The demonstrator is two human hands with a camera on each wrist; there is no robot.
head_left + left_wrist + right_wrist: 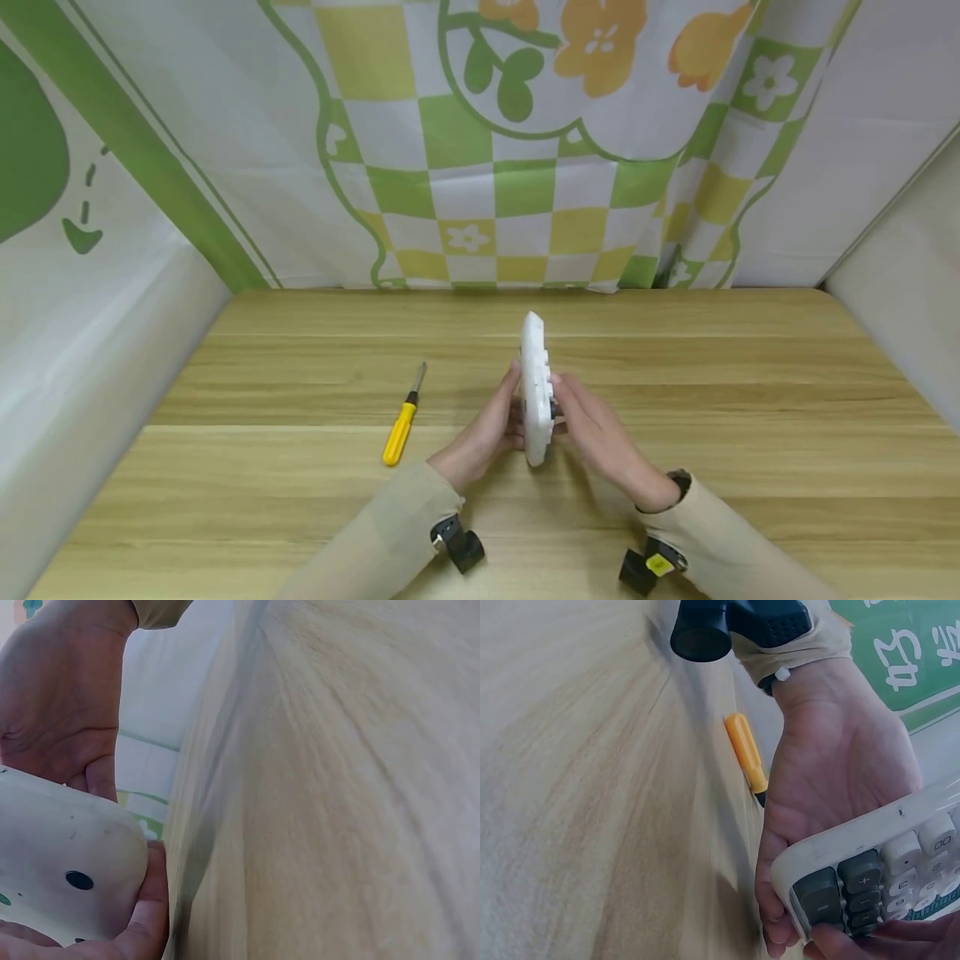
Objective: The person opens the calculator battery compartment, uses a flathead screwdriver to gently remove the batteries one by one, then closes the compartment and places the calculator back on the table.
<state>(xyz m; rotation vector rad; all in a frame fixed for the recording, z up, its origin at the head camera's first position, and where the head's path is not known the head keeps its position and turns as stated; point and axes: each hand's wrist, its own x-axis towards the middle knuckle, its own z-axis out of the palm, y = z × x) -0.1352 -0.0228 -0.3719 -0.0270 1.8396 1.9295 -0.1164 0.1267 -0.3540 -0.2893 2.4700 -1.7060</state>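
head view: above, forward-down, farthest; wrist views: close, low along tabletop [225,517]; all share calculator [535,392]

The calculator [534,392] (upright) blocks the middle; the right tabletop [795,400] allows passage.

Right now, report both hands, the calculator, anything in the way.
Left hand and right hand holding calculator on edge. Right fingers at its keys. Yellow screwdriver lying off left; nothing seen blocking.

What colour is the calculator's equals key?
The equals key is dark grey; the right wrist view shows it best.
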